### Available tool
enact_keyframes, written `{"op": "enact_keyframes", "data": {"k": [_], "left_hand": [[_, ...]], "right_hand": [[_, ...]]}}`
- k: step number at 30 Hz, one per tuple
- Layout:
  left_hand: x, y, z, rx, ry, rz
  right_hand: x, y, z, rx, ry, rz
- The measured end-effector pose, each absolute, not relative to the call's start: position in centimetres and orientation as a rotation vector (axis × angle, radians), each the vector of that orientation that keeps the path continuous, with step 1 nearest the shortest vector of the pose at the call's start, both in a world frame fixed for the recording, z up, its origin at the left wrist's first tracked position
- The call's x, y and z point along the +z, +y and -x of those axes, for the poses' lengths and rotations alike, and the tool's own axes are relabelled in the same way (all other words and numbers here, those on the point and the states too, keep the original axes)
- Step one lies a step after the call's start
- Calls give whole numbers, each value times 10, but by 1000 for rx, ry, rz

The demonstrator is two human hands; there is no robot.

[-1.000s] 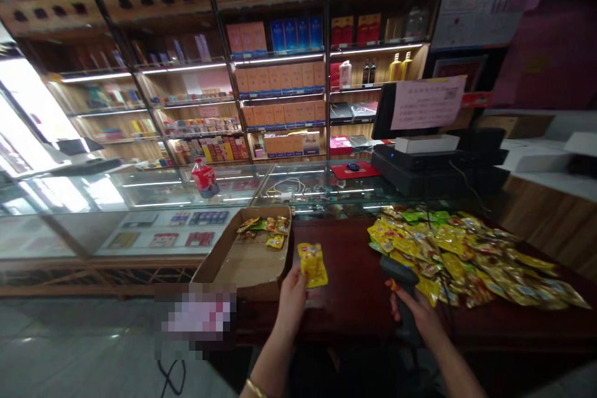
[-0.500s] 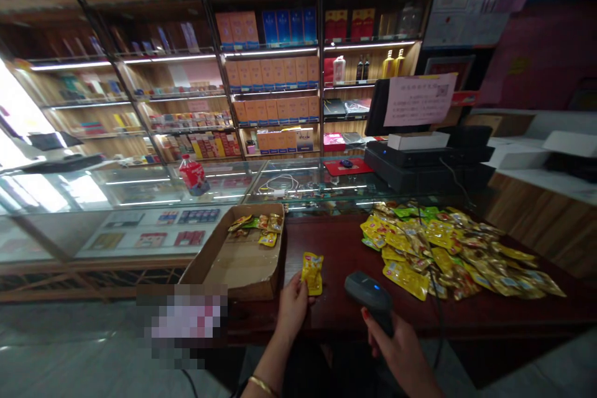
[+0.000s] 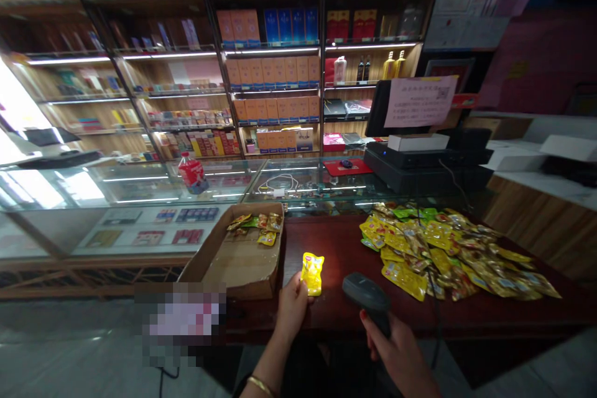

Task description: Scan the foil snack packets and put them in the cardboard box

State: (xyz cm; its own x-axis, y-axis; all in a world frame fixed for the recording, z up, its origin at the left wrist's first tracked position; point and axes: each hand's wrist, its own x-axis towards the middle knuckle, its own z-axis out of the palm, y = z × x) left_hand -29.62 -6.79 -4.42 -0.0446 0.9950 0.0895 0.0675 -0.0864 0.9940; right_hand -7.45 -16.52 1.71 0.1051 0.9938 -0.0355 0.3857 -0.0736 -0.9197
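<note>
A small yellow snack packet (image 3: 312, 272) is pinched by its lower left side in my left hand (image 3: 293, 308), just above the dark red table (image 3: 336, 242). Bright light falls on the packet and the tabletop beside it. My right hand (image 3: 396, 345) is wrapped round the handle of a dark grey barcode scanner (image 3: 366, 295), its head pointing left towards the packet. An open cardboard box (image 3: 233, 267) stands left of my left hand, with several packets (image 3: 265, 224) at its far end. To the right of the scanner lies a heap of yellow, gold and green packets (image 3: 438, 245).
Behind the table runs a glass display counter (image 3: 224, 174) bearing a red-labelled bottle (image 3: 191, 174). A monitor with a paper notice (image 3: 420, 101) stands at the back right, near a mouse on a red mat (image 3: 349, 166). The scanner's cable (image 3: 436, 323) hangs over the table's front edge.
Bright light now shines on the yellow packet and the table beside it. The blue light on the scanner no longer shows. Both hands are almost where they were.
</note>
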Motion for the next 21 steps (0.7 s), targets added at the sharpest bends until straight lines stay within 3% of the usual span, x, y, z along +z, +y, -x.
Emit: {"op": "enact_keyframes", "data": {"k": [21], "left_hand": [[-42,-68,297,1285,1279,-1407]], "right_hand": [[20,-165,82,743,-1483,1646]]}}
